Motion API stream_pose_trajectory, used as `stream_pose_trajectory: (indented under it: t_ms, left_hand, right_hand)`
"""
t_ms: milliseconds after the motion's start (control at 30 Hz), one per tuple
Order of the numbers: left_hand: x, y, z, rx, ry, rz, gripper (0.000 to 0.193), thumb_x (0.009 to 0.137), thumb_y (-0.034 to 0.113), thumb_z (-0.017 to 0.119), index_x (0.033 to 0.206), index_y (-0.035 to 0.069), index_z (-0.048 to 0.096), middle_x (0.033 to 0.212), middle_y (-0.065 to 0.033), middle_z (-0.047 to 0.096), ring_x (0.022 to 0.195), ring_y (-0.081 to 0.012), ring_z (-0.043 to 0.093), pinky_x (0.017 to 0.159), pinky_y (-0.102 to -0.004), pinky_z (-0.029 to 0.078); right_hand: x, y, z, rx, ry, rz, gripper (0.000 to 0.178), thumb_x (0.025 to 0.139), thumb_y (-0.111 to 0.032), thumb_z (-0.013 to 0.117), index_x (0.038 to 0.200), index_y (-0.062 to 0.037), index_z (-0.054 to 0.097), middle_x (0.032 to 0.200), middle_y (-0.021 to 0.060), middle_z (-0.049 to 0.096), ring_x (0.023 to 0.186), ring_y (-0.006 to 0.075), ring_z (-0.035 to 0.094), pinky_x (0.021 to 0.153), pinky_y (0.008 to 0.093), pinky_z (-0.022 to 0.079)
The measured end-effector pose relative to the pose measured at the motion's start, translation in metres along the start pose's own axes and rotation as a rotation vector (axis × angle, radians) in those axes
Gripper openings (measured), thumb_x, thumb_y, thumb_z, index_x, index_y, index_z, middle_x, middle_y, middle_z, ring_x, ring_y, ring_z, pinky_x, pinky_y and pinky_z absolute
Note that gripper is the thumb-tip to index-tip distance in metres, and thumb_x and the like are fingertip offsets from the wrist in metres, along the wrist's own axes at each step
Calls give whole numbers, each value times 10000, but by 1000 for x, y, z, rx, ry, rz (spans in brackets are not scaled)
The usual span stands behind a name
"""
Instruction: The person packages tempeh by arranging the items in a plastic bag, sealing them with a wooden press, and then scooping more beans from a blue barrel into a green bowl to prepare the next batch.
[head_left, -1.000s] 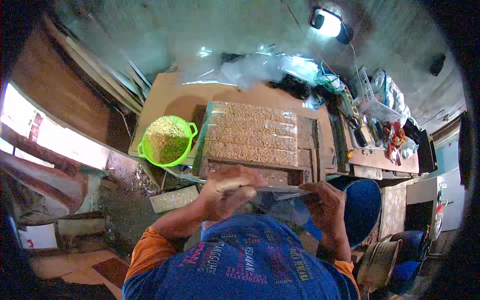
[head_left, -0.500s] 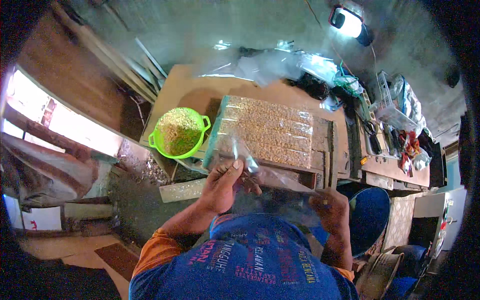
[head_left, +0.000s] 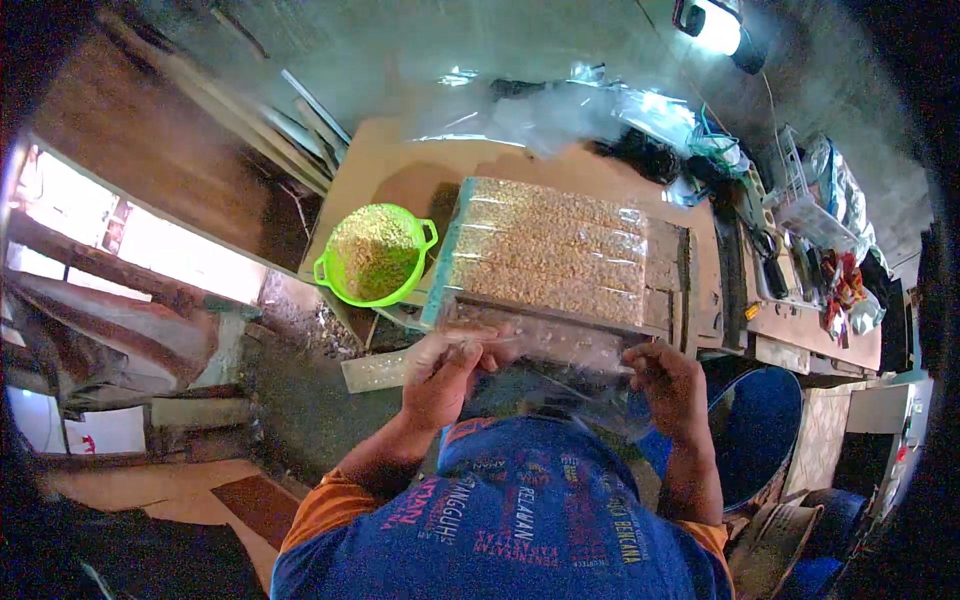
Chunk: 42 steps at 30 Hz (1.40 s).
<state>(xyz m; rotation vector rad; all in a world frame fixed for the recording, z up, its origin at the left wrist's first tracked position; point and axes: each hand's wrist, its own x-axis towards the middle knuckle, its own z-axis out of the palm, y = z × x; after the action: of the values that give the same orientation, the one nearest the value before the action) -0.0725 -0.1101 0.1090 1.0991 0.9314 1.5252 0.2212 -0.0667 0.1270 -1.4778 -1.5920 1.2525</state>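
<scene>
A clear plastic bag or sheet (head_left: 570, 350) is stretched between my hands in front of the table's near edge. My left hand (head_left: 447, 368) is closed on its left end, thumb on top. The right end is pinched in the fingers of my right hand (head_left: 668, 382). Just beyond my hands lie several long clear packs of pale, bean-like grains (head_left: 545, 250), side by side on a wooden board or frame, with a teal strip (head_left: 447, 250) along their left ends. To their left stands a bright green two-handled basin (head_left: 372, 255) holding more loose grains.
Stacked clear plastic (head_left: 570, 120) lies along the back of the brown table (head_left: 385, 150). At right are a white rack (head_left: 815, 220) and assorted tools and bags. A blue drum (head_left: 752, 435) stands beside my right arm. A lit lamp (head_left: 715, 28) hangs at the upper right.
My right hand has risen slightly toward the table edge. The plastic, slanting and twisted before, is now spread wider and flatter between both hands. The whole view has shifted slightly.
</scene>
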Motion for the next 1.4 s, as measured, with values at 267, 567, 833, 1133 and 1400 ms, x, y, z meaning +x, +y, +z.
stream_pose_trajectory:
  t_ms: [267, 567, 833, 1133, 1400]
  left_hand:
    - [2, 8, 1, 132, -44, -351, 185, 935, 152, 602, 1038, 7, 650, 936, -78, 689, 724, -111, 633, 579, -220, 467]
    - [46, -1, 41, -336, 286, -396, 189, 911, 175, 655, 1078, 97, 613, 904, -22, 668, 778, -153, 663, 581, -251, 496]
    - [51, 2, 36, -450, 228, -280, 162, 921, 133, 630, 1080, 103, 617, 950, -31, 665, 813, -171, 657, 643, -278, 514]
    - [16, -15, -47, -106, 678, 33, 492, 930, 207, 604, 1375, 99, 423, 1337, -76, 517, 1109, -247, 581, 923, -393, 452]
    - [4, 32, 27, 1132, -207, 459, 619, 797, 404, 723, 1294, 88, 535, 1351, -129, 511, 1297, -304, 442, 1085, -503, 242]
  right_hand:
    - [32, -22, 1, -287, -1, -63, 244, 889, -134, 670, 1084, 4, 621, 843, 55, 637, 752, 136, 575, 690, 281, 478]
    - [-10, -1, 68, -372, 105, -746, 1029, 619, -496, 858, 1381, 4, 379, 1380, 278, 384, 1246, 470, 399, 1015, 561, 363]
    - [17, 33, 89, -345, 297, -569, 497, 753, -60, 715, 1230, -33, 577, 1220, 198, 558, 1099, 360, 546, 935, 418, 472]
    - [1, 5, 23, -565, 217, -500, 228, 779, -119, 689, 1005, -96, 689, 843, 103, 653, 752, 312, 623, 672, 397, 515]
    - [2, -45, 32, -690, -139, -724, 277, 739, -152, 721, 1012, -119, 695, 761, 82, 649, 585, 266, 617, 531, 394, 505]
